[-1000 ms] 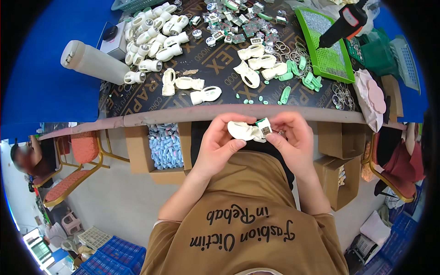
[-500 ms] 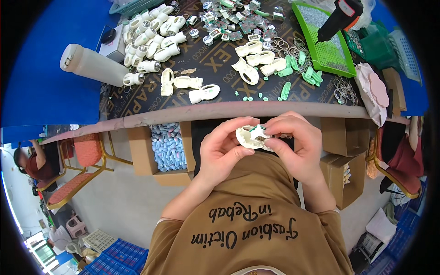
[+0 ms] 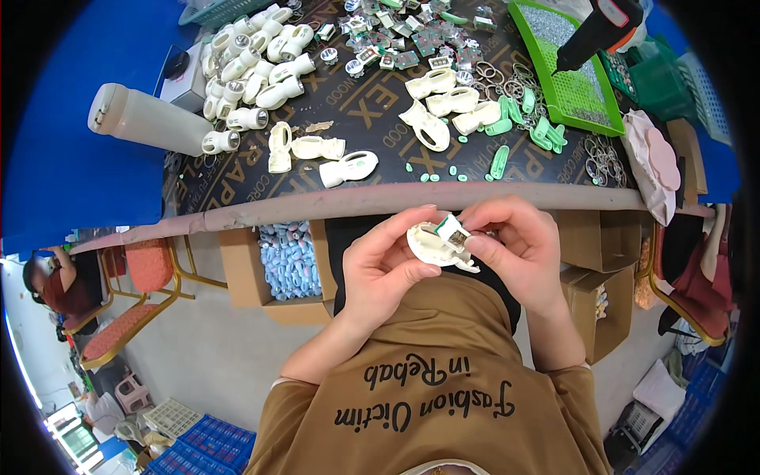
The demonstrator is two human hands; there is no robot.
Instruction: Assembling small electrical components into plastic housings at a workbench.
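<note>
Head view: left hand point(image 3: 385, 265) and right hand point(image 3: 514, 245) closed around cream plastic shell point(image 3: 431, 244).

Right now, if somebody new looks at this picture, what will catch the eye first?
First, the two hands at the centre: the left hand and right hand hold a cream plastic shell together, below the table edge. Next, the heap of similar cream shells at the table's far left, and the green tray at the far right.

Head camera looks steeply down, close above the worktable point(image 3: 412, 198).
</note>
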